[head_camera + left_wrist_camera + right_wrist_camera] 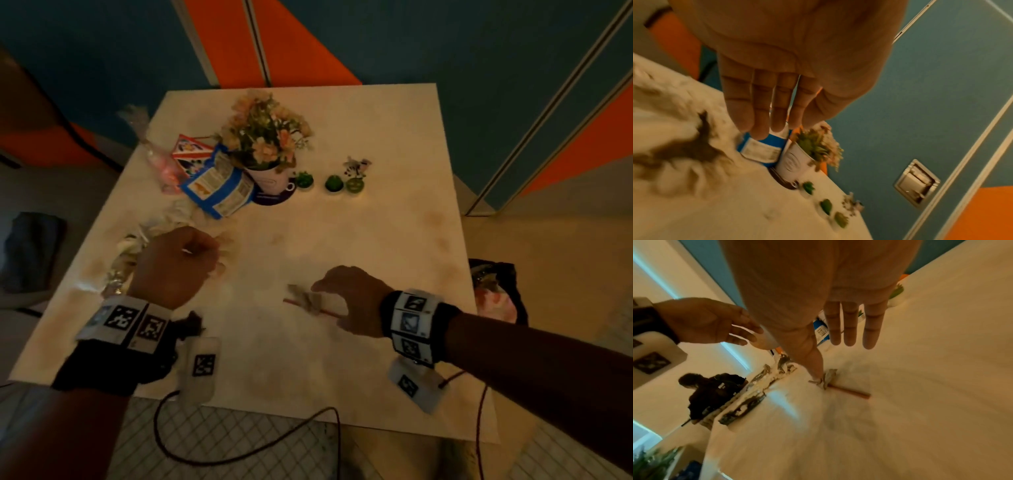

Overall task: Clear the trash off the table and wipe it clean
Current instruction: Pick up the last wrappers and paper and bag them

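Note:
On the white table [376,240] lies a red straw [329,312] [851,391] with a crumpled paper scrap [306,298] [828,376] on it. My right hand [337,301] [828,360] hovers over it with straight fingers, thumb tip touching the scrap. My left hand [205,260] [783,128] is over crumpled foil and paper [126,253] [756,386] at the left edge, fingers extended, holding nothing. Farther back lie a blue snack packet [219,188] [760,151], a red-and-white triangular packet [190,152] and a pink plastic wrapper [161,164].
A flower pot [267,144] on a dark coaster [274,198] and small green ornaments [334,183] stand mid-table. A black trash bag [496,294] hangs open at the right edge. Brownish stains [435,219] mark the tabletop. Cables [239,455] trail off the near edge. A person in dark clothes [713,394] is beyond the table.

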### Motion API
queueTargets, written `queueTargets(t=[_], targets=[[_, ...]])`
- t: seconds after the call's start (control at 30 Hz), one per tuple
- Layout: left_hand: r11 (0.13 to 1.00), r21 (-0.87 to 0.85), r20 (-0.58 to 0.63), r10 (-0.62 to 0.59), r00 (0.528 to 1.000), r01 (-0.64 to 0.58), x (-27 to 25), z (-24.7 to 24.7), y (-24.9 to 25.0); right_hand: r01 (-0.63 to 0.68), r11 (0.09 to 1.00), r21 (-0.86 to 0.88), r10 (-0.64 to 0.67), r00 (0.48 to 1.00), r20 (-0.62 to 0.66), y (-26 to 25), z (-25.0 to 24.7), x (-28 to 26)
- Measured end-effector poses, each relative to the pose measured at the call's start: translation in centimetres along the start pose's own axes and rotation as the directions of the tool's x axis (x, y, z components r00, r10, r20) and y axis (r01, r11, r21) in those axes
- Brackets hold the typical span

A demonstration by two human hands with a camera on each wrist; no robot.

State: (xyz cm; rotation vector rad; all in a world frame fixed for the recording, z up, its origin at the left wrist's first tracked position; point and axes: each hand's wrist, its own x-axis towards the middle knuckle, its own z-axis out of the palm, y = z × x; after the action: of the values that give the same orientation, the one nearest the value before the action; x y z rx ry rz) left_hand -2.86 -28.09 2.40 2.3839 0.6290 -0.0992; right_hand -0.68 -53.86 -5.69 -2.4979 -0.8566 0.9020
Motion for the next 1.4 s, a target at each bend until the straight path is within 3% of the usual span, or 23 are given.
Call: queueTargets(t=[0.2,0.3,0.47,0.57,0.77,0.87,0.97,1.03,1.2,1.3,1.4], targets=[[0.966,0.232,-0.079,-0.096,0.992,0.112,2.7,-2.3,-4.7,-0.003,0.979,-0.202,0.027,0.993,0.114,-3.0,1.0,4.1],[0.93,0.367,0.013,-0.01,1.0,0.005,3.4,-1.3,-5.6,-0.029,0.959,-0.282,0.073,0.987,0.146,-3.6,1.4,5.1],[0.808,0.576,0.171,0.032,0.985,-0.126,5.2,2.0,-6.6,-0.077,0.964,-0.253,0.102,0.991,0.086,-4.2,1.6,6.4],[0.759,0.64,0.236,-0.044,0.971,-0.121,6.5,3.7,-7.5,-0.126,0.972,-0.199,0.147,0.984,0.096,-4.1,1.8,7.1],[0.756,0.645,0.186,-0.016,0.982,-0.11,6.9,5.9,-7.3,-0.228,0.96,-0.162,0.249,0.96,0.13,-4.0,2.2,7.5],[0.725,0.664,0.214,0.049,0.976,-0.182,7.1,5.8,-8.0,-0.254,0.957,-0.14,0.273,0.952,0.14,-4.4,2.0,7.8],[0.785,0.578,0.215,0.114,0.97,-0.221,7.0,5.5,-8.5,-0.314,0.949,-0.015,0.314,0.941,0.125,-4.4,1.4,8.3],[0.844,0.482,0.191,0.163,0.968,-0.237,6.6,5.0,-8.1,-0.325,0.939,0.11,0.323,0.946,0.031,-4.2,1.0,8.6],[0.931,0.192,0.03,0.311,0.95,-0.311,4.8,3.1,-7.0,-0.35,0.868,0.353,0.398,0.915,-0.072,-4.2,-0.7,9.4],[0.968,-0.073,0.038,0.242,0.969,-0.239,4.1,1.8,-6.7,-0.351,0.842,0.409,0.421,0.903,-0.092,-4.4,-1.8,10.3],[0.943,-0.286,0.0,0.179,0.984,-0.171,3.9,-0.1,-6.8,-0.308,0.828,0.469,0.419,0.895,-0.151,-4.6,-2.5,11.3]])
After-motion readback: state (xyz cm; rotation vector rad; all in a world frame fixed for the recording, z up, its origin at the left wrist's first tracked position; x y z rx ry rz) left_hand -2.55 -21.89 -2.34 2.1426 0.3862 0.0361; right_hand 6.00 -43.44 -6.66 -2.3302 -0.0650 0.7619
